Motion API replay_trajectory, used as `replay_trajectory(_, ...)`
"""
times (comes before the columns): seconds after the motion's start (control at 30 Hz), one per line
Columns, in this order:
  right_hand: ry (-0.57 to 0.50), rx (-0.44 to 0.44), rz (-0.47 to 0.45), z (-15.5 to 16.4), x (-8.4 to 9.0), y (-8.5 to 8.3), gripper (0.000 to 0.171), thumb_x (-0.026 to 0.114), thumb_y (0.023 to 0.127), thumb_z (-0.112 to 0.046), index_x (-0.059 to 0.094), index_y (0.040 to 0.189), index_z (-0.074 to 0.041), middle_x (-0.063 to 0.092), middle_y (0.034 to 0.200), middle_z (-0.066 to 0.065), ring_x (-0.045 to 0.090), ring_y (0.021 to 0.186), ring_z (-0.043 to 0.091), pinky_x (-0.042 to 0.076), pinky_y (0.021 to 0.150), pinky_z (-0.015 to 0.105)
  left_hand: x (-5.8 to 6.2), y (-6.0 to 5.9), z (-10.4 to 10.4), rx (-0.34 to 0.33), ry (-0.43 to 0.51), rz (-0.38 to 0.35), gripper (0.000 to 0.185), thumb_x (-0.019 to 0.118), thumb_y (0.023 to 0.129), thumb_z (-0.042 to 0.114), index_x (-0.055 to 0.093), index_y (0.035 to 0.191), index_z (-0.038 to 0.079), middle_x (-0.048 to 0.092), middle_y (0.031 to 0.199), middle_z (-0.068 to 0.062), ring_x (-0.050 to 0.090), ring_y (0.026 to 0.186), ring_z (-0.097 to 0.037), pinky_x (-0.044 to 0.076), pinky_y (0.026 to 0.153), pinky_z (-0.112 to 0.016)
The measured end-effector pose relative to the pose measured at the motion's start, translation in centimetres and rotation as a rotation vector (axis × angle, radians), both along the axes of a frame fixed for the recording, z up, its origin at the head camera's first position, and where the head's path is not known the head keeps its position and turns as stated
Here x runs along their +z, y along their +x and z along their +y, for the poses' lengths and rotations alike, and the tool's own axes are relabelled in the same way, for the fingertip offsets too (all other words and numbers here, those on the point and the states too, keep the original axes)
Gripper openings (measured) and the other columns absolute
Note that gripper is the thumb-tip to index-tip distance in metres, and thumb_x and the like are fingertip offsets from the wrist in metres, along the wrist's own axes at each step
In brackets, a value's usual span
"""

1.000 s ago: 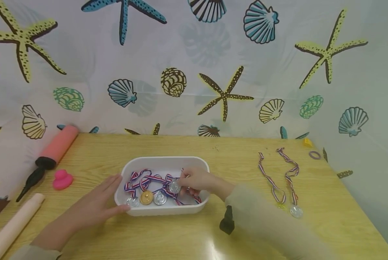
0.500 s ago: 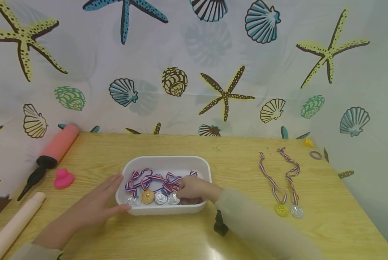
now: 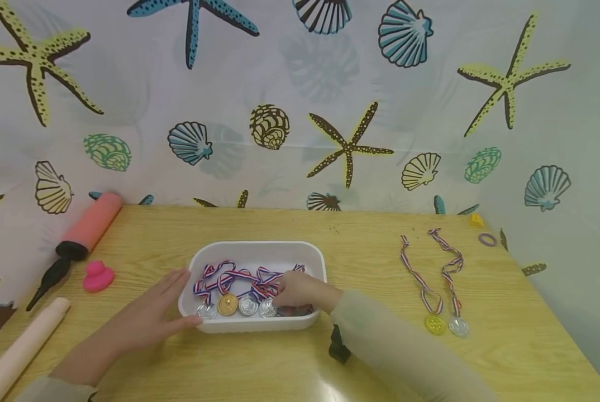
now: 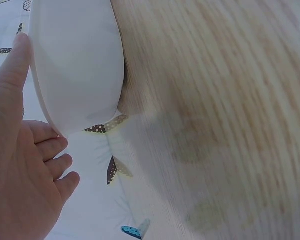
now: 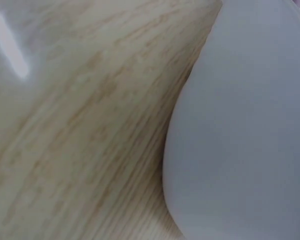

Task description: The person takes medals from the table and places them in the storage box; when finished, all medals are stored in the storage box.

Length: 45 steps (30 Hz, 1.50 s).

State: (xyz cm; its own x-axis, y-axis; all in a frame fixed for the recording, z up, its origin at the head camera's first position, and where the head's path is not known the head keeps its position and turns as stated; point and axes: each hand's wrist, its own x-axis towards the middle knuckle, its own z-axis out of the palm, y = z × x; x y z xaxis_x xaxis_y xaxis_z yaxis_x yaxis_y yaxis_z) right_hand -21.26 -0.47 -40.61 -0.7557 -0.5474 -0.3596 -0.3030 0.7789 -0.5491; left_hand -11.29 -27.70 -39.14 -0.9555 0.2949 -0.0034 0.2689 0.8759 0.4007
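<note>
Medals [image 3: 248,304] are sitting in the white tub [image 3: 257,246] mid-table, four discs lined along the near wall: silver, gold, silver, silver, ribbons [image 3: 229,276] piled behind them in a tangle.

Your right hand [image 3: 300,290] is reaching into the tub's right half, fingers curled down over the rightmost silver disc [image 3: 267,308]. Looks like a pinch on it or its ribbon, but the knuckles are hiding the contact, so I can't tell for sure. Right wrist view is only showing the tub's outer wall [image 5: 250,130] and the wood.

Your left hand [image 3: 149,312] is lying flat and relaxed against the tub's left end, fingers straight, thumb tip touching the near corner. In the left wrist view the fingers [image 4: 55,150] are resting beside the tub wall [image 4: 75,60], bracing it, not gripping.

Handling, my read: discs are looking like light plastic, stiff, glossy, probably slippery if you're squeezing the faces. Take the rim edge-on, or take the ribbon just above the disc. Ribbons are soft and looped through each other, so one medal is likely dragging its neighbours. The tub is light too, so it may slide without the left hand bracing it.

Two more medals [image 3: 447,324] are lying well apart to the right, ribbons stretched out straight. A pink pump [image 3: 81,234], a pink duck [image 3: 98,276] and a pale roll [image 3: 23,349] are sitting far left.
</note>
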Motion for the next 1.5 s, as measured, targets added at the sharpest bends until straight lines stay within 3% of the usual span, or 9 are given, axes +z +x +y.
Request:
replay_trajectory(0.23,-0.003,0.022,0.007,0.2,0.4,-0.3,0.034,0.066,0.083,-0.021,0.055,0.053,-0.01,0.049,0.047,-0.003,0.042,0.039,0.008,0.034,0.037,0.019,0.0,0.1,0.1,0.001,0.001,0.002,0.093,0.057,0.081,0.059,0.026,0.142,-0.004,0.02,0.146,-0.025,0.018,0.131,-0.045,0.021,0.101,-0.06)
replay_trajectory(0.43,-0.064,0.093,0.017,1.0,2.5,-1.0,0.034,0.063,0.086,-0.019,0.053,0.056,-0.009,0.05,0.049,-0.002,0.045,0.041,0.01,0.038,0.039,0.019,-0.1,0.2,0.2,0.0,0.007,0.013,0.092,0.058,0.081,0.057,0.027,0.142,-0.004,0.021,0.146,-0.025,0.018,0.131,-0.045,0.021,0.101,-0.06)
replay_trajectory(0.57,-0.159,0.104,0.02,2.2,4.7,-1.1,0.026,0.061,0.088,-0.021,0.058,0.066,-0.008,0.056,0.056,0.001,0.043,0.041,0.01,0.038,0.039,0.02,-0.1,0.1,0.2,-0.001,0.005,0.01,0.092,0.058,0.081,0.058,0.026,0.142,-0.004,0.021,0.146,-0.025,0.018,0.131,-0.045,0.022,0.1,-0.06)
replay_trajectory(0.77,-0.364,0.037,0.009,5.8,8.0,-0.4,0.017,0.057,0.091,-0.022,0.061,0.082,-0.008,0.06,0.068,0.008,0.04,0.045,0.011,0.037,0.04,0.022,-0.2,0.0,0.2,-0.004,-0.008,0.015,0.093,0.057,0.081,0.058,0.026,0.142,-0.004,0.021,0.146,-0.025,0.019,0.131,-0.045,0.022,0.1,-0.06)
replay_trajectory(0.93,-0.488,-0.032,0.028,9.7,9.5,0.5,0.017,0.055,0.093,-0.022,0.06,0.089,-0.006,0.059,0.07,0.007,0.042,0.048,0.013,0.038,0.043,0.024,-0.2,0.0,0.2,0.0,-0.01,0.018,0.092,0.057,0.082,0.058,0.025,0.142,-0.004,0.021,0.146,-0.025,0.019,0.131,-0.045,0.022,0.1,-0.06)
replay_trajectory(1.17,-0.597,-0.119,0.048,15.7,8.9,1.6,0.02,0.055,0.094,-0.023,0.059,0.09,-0.003,0.057,0.073,0.012,0.042,0.049,0.014,0.04,0.045,0.025,-0.3,0.0,0.2,0.006,-0.006,0.015,0.092,0.058,0.082,0.057,0.025,0.143,-0.004,0.021,0.146,-0.025,0.019,0.131,-0.045,0.022,0.1,-0.06)
replay_trajectory(1.5,-0.588,-0.304,0.118,23.7,5.1,2.8,0.026,0.053,0.095,-0.027,0.057,0.093,-0.001,0.053,0.07,0.013,0.043,0.052,0.013,0.043,0.045,0.028,-0.4,-0.1,0.0,0.004,-0.005,0.022,0.091,0.058,0.082,0.056,0.026,0.142,-0.004,0.022,0.146,-0.025,0.019,0.131,-0.045,0.022,0.099,-0.061)
